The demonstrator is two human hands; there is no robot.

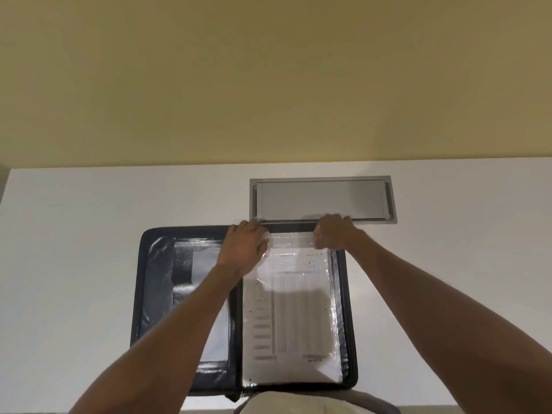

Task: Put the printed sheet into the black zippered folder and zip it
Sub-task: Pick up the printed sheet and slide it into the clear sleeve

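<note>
Printed sheet (291, 312) is seen lying on the right-hand half of the black zippered folder (155, 294), which is spread open and flat on the white counter (74, 234). The sheet appears to sit inside a clear plastic sleeve (294, 245) — glare and crinkles at the top suggest as much, though the blur leaves this uncertain. Its long axis runs away from the person, near edge toward the body, far edge under the hands.

Both hands are placed at that far edge. The left hand (246, 245) is curled over the top left corner, close to the folder's spine; the right hand (333, 231) is closed at the top right corner. Each seems to be pinching the sleeve's upper lip, but the fingertips are hidden, so the grip cannot be confirmed. Neither hand is clearly nearer: the sheet lies between the two forearms and below the hands, toward the body.

The coming move is judged to turn on this alignment — the sheet would be settled straight down along its long axis, then the left cover swung over to the right, and the zip run round the edge. The zip is not yet closed.

Print is present in rows and a table, and a small dark mark sits near the lower right corner; none can be read. A grey recessed hatch (322, 200) is set in the counter just beyond the hands.
</note>
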